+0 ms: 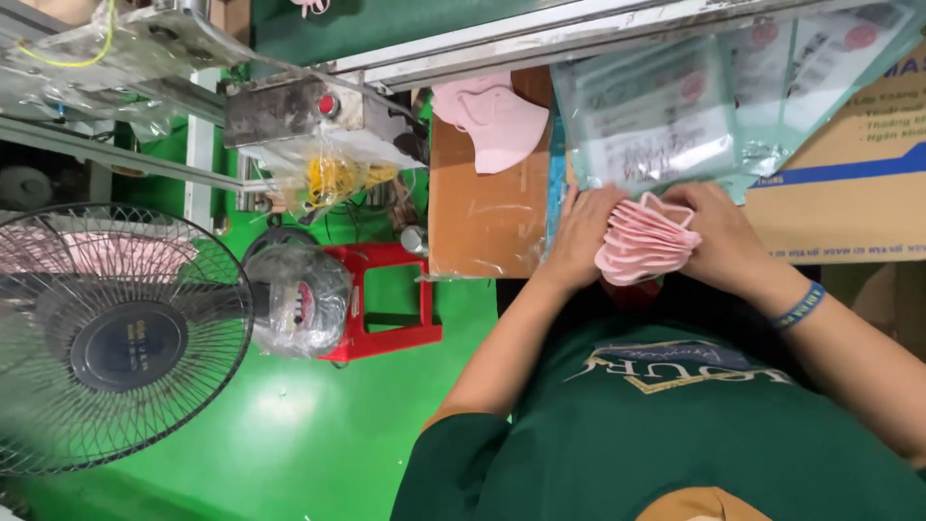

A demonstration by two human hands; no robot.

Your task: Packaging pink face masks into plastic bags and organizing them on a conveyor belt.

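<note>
Above a green floor (289,425), your left hand (582,236) and right hand (723,236) close around a pink mask stack (644,241) beside clear bags (656,121).

Masks (644,243) between both hands, below the pouches (666,121) (fan (121,338) far left).
</note>
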